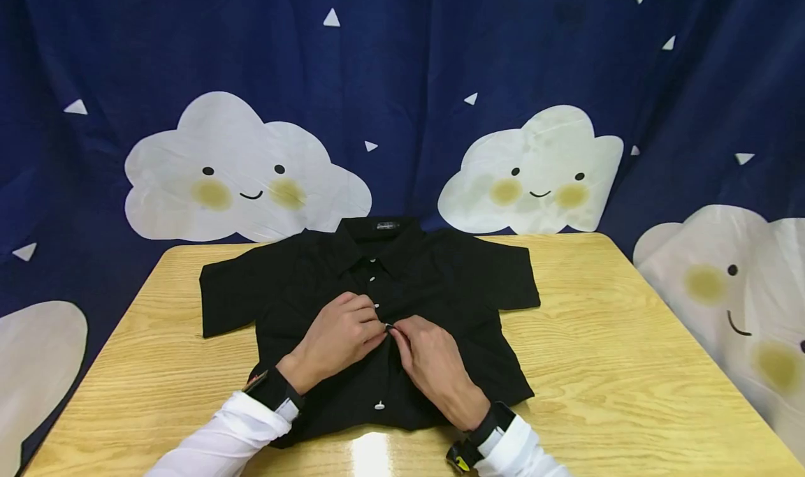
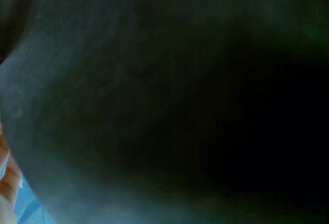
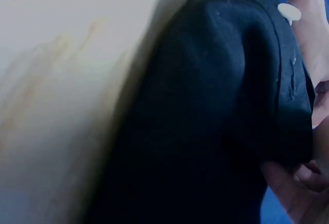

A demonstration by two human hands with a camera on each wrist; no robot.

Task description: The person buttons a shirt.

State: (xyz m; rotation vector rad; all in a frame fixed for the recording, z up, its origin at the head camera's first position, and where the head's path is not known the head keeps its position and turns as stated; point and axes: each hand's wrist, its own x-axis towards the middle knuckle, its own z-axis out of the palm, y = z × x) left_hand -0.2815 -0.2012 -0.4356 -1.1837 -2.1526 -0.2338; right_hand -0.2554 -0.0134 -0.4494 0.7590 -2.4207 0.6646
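Observation:
A black short-sleeved shirt (image 1: 289, 281) lies front up, its collar at the far side. White buttons run down its front. At mid-placket my left hand (image 1: 346, 334) pinches the cloth beside a white button (image 1: 388, 326). Opposite it, my right hand (image 1: 434, 362) pinches the placket edge between thumb and fingers, and the fingertips of both hands nearly meet. Lower down, another white button (image 1: 379, 406) shows. The right wrist view has a raised fold of the shirt (image 3: 205, 80), a button (image 3: 289, 12) and my right thumb (image 3: 288, 188) on the cloth. Dark blur fills most of the left wrist view.
The shirt rests on a light wooden table (image 1: 629, 337), with bare wood to its left and right. A dark blue curtain (image 1: 402, 58) with white clouds hangs behind the far edge. I have dark bands on both wrists over white sleeves.

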